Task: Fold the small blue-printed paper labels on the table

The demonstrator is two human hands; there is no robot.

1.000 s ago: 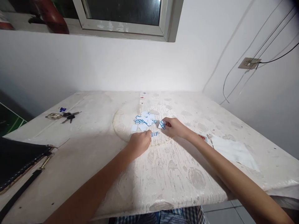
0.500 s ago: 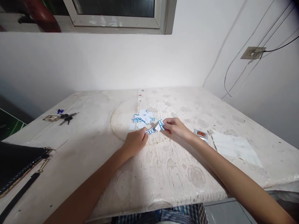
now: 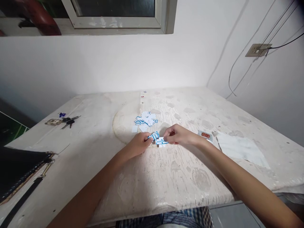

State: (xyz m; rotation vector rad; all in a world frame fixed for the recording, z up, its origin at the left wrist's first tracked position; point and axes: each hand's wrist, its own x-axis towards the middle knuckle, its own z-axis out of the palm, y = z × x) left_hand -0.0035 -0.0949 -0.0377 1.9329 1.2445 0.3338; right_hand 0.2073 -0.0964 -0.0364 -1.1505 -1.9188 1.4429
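Note:
My left hand is closed on a small paper piece with blue line markings, held just above the table. Beside it, my right hand pinches another white paper cutout with blue outlines, its marked face towards me. The two papers are very close together; whether they touch I cannot tell. Just beyond my hands lies a loose pile of white and blue-lined paper pieces, several of them overlapping.
The table has a stained, pale cover. Keys and a black bag with a strap are at left. A small packet and a white cloth or paper sheet lie at right. A wall rises behind.
My right hand has moved slightly down with its paper cutout, which has turned from tilted to nearly level. My left hand still holds its piece, and the pile looks unchanged.

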